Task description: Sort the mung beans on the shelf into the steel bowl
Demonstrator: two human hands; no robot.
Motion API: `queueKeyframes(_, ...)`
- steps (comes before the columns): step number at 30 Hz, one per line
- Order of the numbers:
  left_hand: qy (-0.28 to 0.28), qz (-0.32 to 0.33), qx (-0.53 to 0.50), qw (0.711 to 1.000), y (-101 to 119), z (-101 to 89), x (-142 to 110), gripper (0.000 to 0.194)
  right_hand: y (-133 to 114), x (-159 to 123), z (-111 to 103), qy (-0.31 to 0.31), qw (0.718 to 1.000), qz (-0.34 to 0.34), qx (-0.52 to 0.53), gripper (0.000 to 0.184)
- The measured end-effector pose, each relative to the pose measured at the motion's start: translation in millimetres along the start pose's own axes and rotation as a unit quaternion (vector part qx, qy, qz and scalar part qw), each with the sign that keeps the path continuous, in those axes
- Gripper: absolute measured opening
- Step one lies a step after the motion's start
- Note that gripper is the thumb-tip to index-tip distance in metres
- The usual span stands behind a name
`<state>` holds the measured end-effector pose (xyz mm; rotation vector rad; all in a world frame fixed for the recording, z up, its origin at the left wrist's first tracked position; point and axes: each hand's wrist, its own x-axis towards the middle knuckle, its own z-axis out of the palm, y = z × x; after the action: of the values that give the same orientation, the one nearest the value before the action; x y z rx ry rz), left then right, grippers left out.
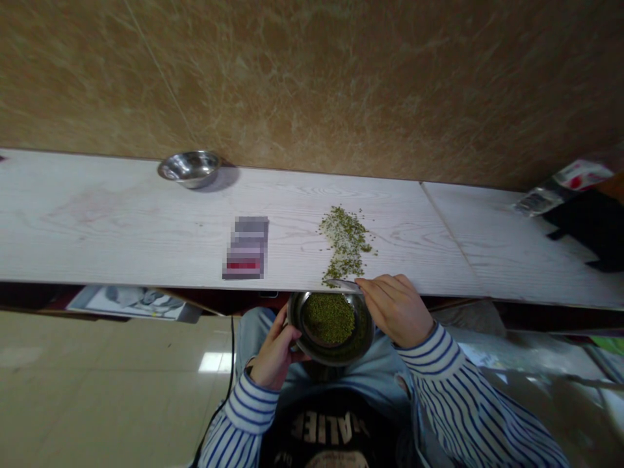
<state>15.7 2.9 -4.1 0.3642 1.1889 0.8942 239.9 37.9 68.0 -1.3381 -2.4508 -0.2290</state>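
My left hand [275,354] is closed on the left rim of a steel bowl [361,348], which sits just below the table's front edge, over my lap. Green mung beans [329,318] cover much of the bowl's bottom. My right hand [396,309] grips a metal spoon [344,284], its bowl end lying at the table edge just above the steel bowl. Past the spoon, loose mung beans [346,237] are scattered over the white wood-grain table [292,195]. Some of them touch or lie close to the spoon's tip.
A second steel bowl [190,170] stands at the back left against the marbled wall [292,78]. A phone-like, pixelated object [246,248] lies left of the beans. At the far right are a plastic package [560,188] and a black item [592,227].
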Motion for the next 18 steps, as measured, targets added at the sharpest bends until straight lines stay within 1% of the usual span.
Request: queueKeyframes(18, 0.003, 0.005, -0.002, 1.000, 2, -1.7, -2, 0.071, -4, 13, 6, -0.014, 1.000, 0.013, -0.007, 0.027)
